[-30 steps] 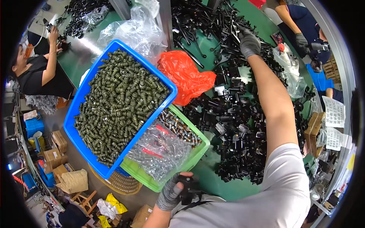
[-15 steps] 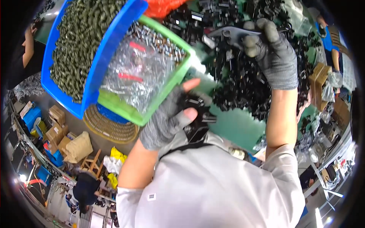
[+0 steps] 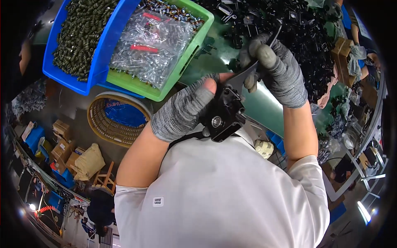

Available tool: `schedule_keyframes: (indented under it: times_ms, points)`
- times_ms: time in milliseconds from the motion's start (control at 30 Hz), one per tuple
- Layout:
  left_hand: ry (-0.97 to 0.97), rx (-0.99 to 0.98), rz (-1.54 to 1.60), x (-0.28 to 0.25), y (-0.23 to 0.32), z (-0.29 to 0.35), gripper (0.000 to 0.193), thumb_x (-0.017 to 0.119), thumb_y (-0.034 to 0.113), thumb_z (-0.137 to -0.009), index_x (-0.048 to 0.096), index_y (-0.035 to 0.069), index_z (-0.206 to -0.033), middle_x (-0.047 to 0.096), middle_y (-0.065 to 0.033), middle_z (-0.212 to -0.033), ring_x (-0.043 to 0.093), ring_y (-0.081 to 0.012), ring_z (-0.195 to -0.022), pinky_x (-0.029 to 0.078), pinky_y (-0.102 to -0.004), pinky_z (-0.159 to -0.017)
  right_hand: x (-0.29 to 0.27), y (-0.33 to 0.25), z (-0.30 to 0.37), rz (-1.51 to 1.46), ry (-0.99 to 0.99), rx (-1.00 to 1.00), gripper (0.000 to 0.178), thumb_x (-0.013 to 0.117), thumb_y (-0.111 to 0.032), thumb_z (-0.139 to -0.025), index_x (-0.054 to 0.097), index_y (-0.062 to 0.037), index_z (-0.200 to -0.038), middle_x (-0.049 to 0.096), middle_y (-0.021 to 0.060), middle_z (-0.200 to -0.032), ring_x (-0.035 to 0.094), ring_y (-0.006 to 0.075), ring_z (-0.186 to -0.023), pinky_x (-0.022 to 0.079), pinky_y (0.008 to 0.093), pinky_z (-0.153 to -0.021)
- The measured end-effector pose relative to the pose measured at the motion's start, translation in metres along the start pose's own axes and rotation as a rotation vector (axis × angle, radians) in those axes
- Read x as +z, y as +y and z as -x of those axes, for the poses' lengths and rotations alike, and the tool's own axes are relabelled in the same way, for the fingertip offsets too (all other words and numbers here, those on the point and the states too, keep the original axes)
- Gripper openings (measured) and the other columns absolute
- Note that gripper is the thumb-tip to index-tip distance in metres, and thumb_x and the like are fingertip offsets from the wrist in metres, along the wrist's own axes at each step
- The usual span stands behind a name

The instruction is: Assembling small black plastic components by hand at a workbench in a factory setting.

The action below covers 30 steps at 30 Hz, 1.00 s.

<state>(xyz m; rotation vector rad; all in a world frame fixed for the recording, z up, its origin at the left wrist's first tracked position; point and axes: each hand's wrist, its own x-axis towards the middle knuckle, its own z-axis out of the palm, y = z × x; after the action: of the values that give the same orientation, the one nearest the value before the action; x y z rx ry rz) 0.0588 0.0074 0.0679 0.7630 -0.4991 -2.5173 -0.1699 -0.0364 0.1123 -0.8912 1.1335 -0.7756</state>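
Observation:
My left hand [image 3: 186,105], in a grey glove with bare fingertips, is closed around a black metal bracket assembly [image 3: 226,120] in front of my chest. A round, shiny-rimmed hole shows on its face. My right hand [image 3: 281,70], gloved the same way, pinches a flat black metal lever [image 3: 244,75] with a thin hooked end standing up past the fingers. The lever's broad end reaches the top of the bracket assembly. I cannot tell whether it sits inside or only against it.
Upper left, a blue bin [image 3: 101,68] holds small olive coiled pieces. Beside it, a green bin [image 3: 178,76] holds clear plastic bags and small metal parts. Black metal parts [image 3: 289,25] are heaped on the green table. A round woven basket [image 3: 97,120] stands below the bins. Other people are at the edges.
My right hand has come down and left with the lever, toward the bracket assembly. My left hand has moved slightly up and right, turning the assembly into clearer view.

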Motion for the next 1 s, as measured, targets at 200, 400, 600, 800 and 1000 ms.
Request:
schedule_keyframes:
  times_ms: [200, 400, 600, 800, 1000]
  points:
    - [-0.051, -0.056, -0.154, -0.007, -0.009, 0.016, 0.071, 0.052, 0.059, -0.098, 0.059, -0.004, -0.131, 0.067, -0.0108, -0.120, 0.065, -0.0191, -0.106, 0.051, -0.0326, -0.095, 0.022, 0.006, 0.007, 0.070, -0.024, 0.128, 0.055, 0.069, -0.056, -0.089, 0.060, -0.0017, -0.093, 0.065, 0.0100, -0.081, 0.064, 0.0160, -0.056, 0.049, 0.0257, -0.049]
    - [-0.021, 0.030, -0.017, -0.023, -0.021, 0.032, 0.066, 0.054, 0.057, -0.099, 0.057, 0.000, -0.134, 0.067, -0.0064, -0.113, 0.063, -0.0154, -0.105, 0.047, -0.0298, -0.098, -0.006, 0.038, -0.021, 0.106, 0.082, 0.069, 0.055, 0.065, -0.055, -0.093, 0.068, -0.0011, -0.103, 0.066, 0.0051, -0.080, 0.063, 0.0066, -0.065, 0.045, 0.0205, -0.053]
    - [0.119, 0.059, 0.042, -0.030, -0.027, 0.043, 0.073, 0.055, 0.062, -0.096, 0.054, 0.002, -0.137, 0.065, -0.0059, -0.116, 0.061, -0.0144, -0.110, 0.047, -0.0298, -0.098, 0.012, 0.154, -0.072, 1.446, 0.136, -0.163, 0.025, 0.062, -0.023, -0.090, 0.067, -0.0053, -0.107, 0.070, 0.0190, -0.099, 0.068, 0.0394, -0.090, 0.054, 0.0477, -0.081]
    - [0.247, 0.061, -0.045, -0.024, -0.025, 0.048, 0.083, 0.061, 0.067, -0.090, 0.052, 0.000, -0.137, 0.063, -0.0087, -0.117, 0.062, -0.0184, -0.107, 0.051, -0.0327, -0.097, 0.031, 0.185, -0.095, 1.532, 0.099, -0.039, 0.029, 0.050, -0.008, -0.090, 0.066, -0.0093, -0.115, 0.063, 0.0221, -0.113, 0.068, 0.0358, -0.100, 0.056, 0.0475, -0.082]
    - [0.247, 0.083, 0.040, -0.025, -0.028, 0.052, 0.078, 0.060, 0.063, -0.093, 0.052, 0.001, -0.139, 0.063, -0.0080, -0.118, 0.062, -0.0173, -0.109, 0.052, -0.0311, -0.096, 0.033, 0.149, -0.066, 1.051, 0.266, -0.179, 0.029, 0.063, -0.013, -0.089, 0.068, -0.0047, -0.117, 0.072, 0.0166, -0.103, 0.071, 0.0290, -0.090, 0.056, 0.0393, -0.083]
